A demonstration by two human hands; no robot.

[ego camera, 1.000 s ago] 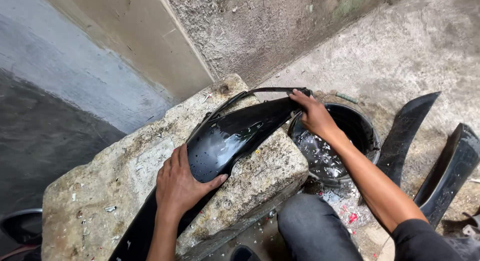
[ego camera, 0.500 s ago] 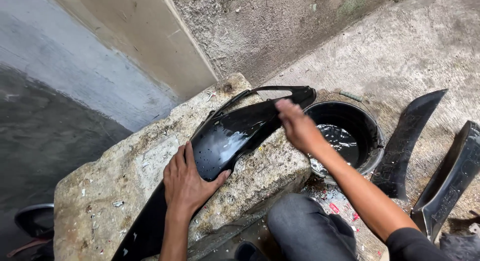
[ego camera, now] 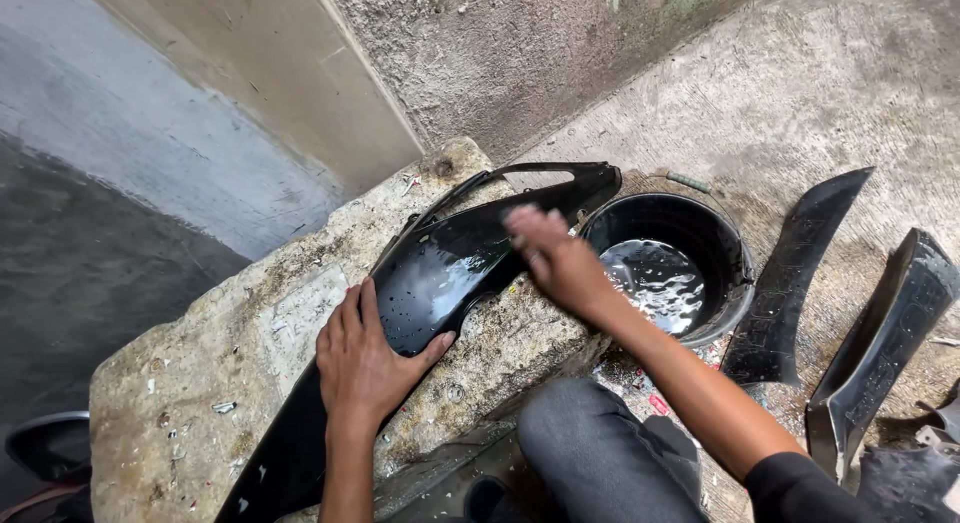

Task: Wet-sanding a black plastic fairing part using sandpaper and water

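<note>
Your long, glossy black plastic panel (ego camera: 430, 283) lies wet and diagonal across the rough stone block (ego camera: 200, 383), its thin curved end jutting past the block's far corner toward the black bucket (ego camera: 730, 273), its lower end running off the near edge. The block's right edge drops off just beside the bucket, which holds rippling water and sits on the coarse concrete floor (ego camera: 820, 93); the wall (ego camera: 520, 53) closes in behind, so your open room is to the right, where two more dark panels (ego camera: 800, 273) lie well apart from the block. Your left hand (ego camera: 365, 363) lies flat, fingers spread, pressing the panel's middle down, its grip unclenched. Your right hand (ego camera: 560, 258) reaches across with the arm extended, palm down on the panel's upper part near the bucket rim; it is blurred, so you cannot tell whether that grip clasps anything.
</note>
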